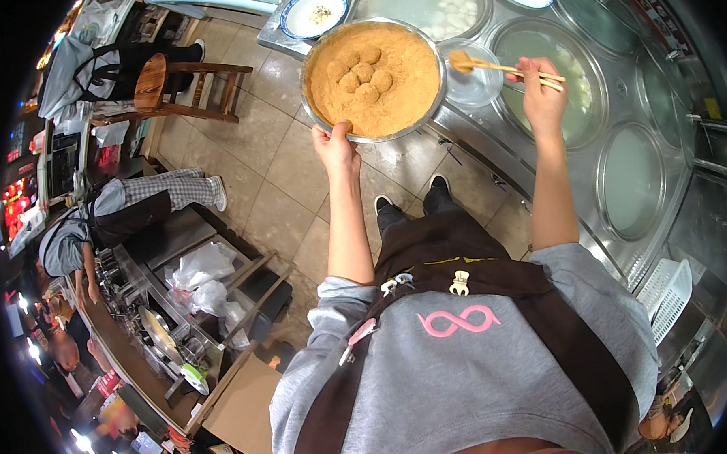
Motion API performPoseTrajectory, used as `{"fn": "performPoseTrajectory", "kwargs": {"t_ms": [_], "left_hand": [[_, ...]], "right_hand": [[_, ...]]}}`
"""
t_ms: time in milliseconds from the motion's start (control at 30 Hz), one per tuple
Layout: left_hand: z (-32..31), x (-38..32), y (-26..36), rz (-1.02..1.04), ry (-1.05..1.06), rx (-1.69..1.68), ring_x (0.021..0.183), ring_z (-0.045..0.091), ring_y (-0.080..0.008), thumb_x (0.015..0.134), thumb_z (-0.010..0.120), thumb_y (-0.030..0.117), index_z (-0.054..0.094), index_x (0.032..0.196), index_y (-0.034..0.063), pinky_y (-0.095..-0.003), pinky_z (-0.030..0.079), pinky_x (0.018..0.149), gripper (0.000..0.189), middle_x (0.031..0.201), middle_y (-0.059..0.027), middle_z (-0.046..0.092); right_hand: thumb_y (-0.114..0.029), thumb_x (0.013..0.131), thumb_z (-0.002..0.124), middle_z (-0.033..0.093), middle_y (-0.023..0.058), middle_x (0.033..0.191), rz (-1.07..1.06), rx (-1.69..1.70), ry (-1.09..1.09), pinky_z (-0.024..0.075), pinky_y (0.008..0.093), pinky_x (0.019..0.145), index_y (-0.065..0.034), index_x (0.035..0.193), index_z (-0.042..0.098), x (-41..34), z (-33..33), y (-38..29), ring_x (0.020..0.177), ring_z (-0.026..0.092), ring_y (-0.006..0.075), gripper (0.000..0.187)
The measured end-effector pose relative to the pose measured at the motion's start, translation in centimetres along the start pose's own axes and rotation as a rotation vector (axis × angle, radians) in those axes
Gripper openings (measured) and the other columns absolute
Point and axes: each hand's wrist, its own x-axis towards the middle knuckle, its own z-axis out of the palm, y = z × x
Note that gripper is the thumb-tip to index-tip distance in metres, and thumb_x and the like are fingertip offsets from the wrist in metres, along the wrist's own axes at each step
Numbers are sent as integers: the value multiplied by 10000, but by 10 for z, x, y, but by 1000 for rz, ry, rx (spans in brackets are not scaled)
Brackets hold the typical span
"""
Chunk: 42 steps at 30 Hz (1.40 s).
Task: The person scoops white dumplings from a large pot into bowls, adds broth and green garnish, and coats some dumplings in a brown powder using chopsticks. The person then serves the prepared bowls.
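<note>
My left hand [338,148] grips the near rim of a round metal bowl [377,139] of yellow-brown powder [406,82]. Several powder-coated balls [364,73] lie clustered in the powder. In my right hand [541,91] is a pair of wooden chopsticks [502,67], their tips closed on one coated ball [460,61]. That ball hangs right of the bowl, above a clear round container [473,82]. Behind the bowl, to the left, a blue-rimmed white plate [313,13] bears a small heap of crumbs.
Sunken round pots [631,182] of cloudy liquid fill the steel counter on the right; one behind holds pale balls [445,7]. A white plastic basket [665,299] sits at right. Two people stand at left, near a wooden chair [195,69] and a counter with plastic bags [204,267].
</note>
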Motion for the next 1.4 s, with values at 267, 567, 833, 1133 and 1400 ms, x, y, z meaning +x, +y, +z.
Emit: {"fn": "performPoseTrajectory", "kwargs": {"t_ms": [267, 567, 833, 1133, 1400], "left_hand": [[5, -4, 6, -35, 10, 45, 641, 550, -158, 685, 494, -83, 374, 791, 89, -280, 473, 509, 234, 755, -53, 519], [4, -15, 25, -36, 36, 24, 623, 548, -171, 653, 464, -112, 391, 812, 87, -283, 462, 491, 265, 766, -64, 533], [-1, -42, 40, -80, 51, 99, 574, 523, -141, 656, 472, -112, 395, 784, 80, -243, 426, 471, 243, 747, -53, 529], [-7, -56, 35, -107, 31, 124, 587, 540, -151, 653, 471, -113, 415, 809, 65, -247, 441, 477, 243, 765, -59, 538], [-4, -68, 35, -101, 56, 117, 558, 524, -144, 647, 467, -116, 401, 773, 69, -237, 430, 454, 233, 731, -53, 530]], "right_hand": [[-113, 833, 514, 519, 63, 694, -100, 203, -193, 432, 243, 558, 8, 718, 584, 18, 69, 7, 618, 525, 122, 181], [-87, 832, 515, 518, 57, 725, -207, 254, -588, 450, 218, 591, 31, 754, 553, 31, 111, 28, 656, 563, 126, 147], [-161, 870, 474, 567, 107, 746, 24, 525, -121, 505, 273, 618, 59, 825, 517, 19, -9, 6, 642, 605, 187, 229], [-137, 872, 463, 529, 51, 745, -70, 273, -399, 458, 234, 635, 8, 761, 537, -11, 4, 7, 694, 544, 118, 197], [-119, 887, 421, 553, 92, 754, 194, 531, -483, 504, 287, 611, 21, 856, 496, -26, 33, 22, 644, 596, 178, 161]]}}
